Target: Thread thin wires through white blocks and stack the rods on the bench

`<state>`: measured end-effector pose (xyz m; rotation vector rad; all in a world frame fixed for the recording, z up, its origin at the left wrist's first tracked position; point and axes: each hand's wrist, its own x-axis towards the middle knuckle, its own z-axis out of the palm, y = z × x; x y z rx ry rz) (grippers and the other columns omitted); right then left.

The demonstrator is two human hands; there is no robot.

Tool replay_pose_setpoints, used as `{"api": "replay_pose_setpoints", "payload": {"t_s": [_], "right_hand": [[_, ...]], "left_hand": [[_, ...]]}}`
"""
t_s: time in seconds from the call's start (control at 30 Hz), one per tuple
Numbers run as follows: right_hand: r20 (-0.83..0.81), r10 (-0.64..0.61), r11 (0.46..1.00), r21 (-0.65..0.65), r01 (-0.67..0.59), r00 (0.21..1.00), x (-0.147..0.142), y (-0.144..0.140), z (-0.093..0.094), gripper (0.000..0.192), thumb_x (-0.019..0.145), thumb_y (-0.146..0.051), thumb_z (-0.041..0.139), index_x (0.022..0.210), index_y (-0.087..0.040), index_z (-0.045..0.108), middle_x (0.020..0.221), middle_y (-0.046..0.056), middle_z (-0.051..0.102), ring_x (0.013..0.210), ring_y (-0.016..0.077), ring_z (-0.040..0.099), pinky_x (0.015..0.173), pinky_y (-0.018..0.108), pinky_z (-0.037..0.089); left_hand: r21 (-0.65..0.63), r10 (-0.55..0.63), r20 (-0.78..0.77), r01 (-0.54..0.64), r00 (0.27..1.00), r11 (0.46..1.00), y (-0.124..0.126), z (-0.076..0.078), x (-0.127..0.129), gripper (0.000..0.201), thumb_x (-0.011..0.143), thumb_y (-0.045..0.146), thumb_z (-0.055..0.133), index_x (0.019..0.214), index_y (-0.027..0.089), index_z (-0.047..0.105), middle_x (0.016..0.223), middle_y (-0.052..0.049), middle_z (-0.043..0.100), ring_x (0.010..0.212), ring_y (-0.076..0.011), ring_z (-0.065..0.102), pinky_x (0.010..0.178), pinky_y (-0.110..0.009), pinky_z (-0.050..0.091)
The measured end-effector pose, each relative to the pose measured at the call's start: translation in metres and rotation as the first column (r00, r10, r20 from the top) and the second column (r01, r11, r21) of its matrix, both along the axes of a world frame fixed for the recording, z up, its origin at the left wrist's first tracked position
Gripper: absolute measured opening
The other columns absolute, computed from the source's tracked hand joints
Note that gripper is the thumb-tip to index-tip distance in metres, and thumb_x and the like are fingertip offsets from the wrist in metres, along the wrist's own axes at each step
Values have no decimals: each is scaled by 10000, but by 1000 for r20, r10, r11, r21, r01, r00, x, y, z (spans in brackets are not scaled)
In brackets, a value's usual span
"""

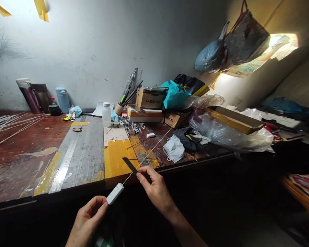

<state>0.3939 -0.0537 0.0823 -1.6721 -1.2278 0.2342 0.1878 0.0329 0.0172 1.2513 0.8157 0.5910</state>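
My left hand (89, 216) pinches a small white rectangular block (115, 193) at the near end of a long thin white rod (149, 152). The rod slants up and to the right over the workbench toward the cardboard boxes. My right hand (154, 187) is just right of the block, its fingers closed on a dark flat strip (130, 164) that presses against the rod near the bench's front edge. Both hands hover in front of the yellow-painted plank (115, 159).
A long steel ruler (65, 163) lies on the grey plank. A white bottle (106, 114), a cup of tools (121, 104), boxes (149, 97), face masks (174, 148) and plastic bags (231, 132) crowd the back and right. A bundle of thin white rods (7, 125) lies at left; flasks (28, 95) stand by the wall.
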Motion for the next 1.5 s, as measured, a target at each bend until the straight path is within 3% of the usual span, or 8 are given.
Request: {"api": "replay_pose_setpoints", "payload": {"t_s": [0.2,0.4,0.63,0.9,1.3,1.5], "right_hand": [[47,-70,995,78,66,996,7,7,1,112,891,-254,518,842,-197,601,780,18,621,728,165,585,681,264,454],[90,5,999,35,-8,996,9,8,0,99,885,-194,521,826,-194,600,792,17,620,751,161,593,705,260,447],[93,-20,998,59,15,996,10,11,-3,95,880,-170,528,828,-191,605,797,15,617,751,157,590,702,255,448],[20,64,998,-7,-63,998,1,11,-6,98,876,-163,538,816,-195,608,783,-4,624,727,138,589,677,235,448],[15,123,992,-19,-122,992,-8,12,-3,112,867,-130,540,804,-194,607,785,-5,612,727,130,585,680,231,450],[24,139,990,-21,-139,990,-10,11,-4,122,875,-130,539,814,-205,614,792,-11,611,730,129,586,694,232,458]], "left_hand": [[-38,-9,24,9,1000,999,4,2,14,386,669,535,751,771,175,655,615,32,500,518,-91,359,434,-163,276],[-44,9,-12,-9,1000,999,6,4,20,415,648,544,764,779,168,646,613,40,473,534,-87,343,454,-155,270],[-42,11,-32,-12,999,999,4,6,24,446,644,557,757,803,157,640,616,40,454,525,-87,325,457,-168,238],[-34,73,-20,-74,997,997,1,6,30,472,628,583,749,768,148,631,559,51,412,484,-78,273,455,-181,175],[-73,37,10,-36,999,997,5,7,26,443,628,549,769,767,149,638,560,50,452,476,-72,312,438,-171,223],[-107,78,13,-77,997,991,0,12,28,437,607,551,777,741,160,636,558,44,472,482,-85,346,441,-174,253]]}}
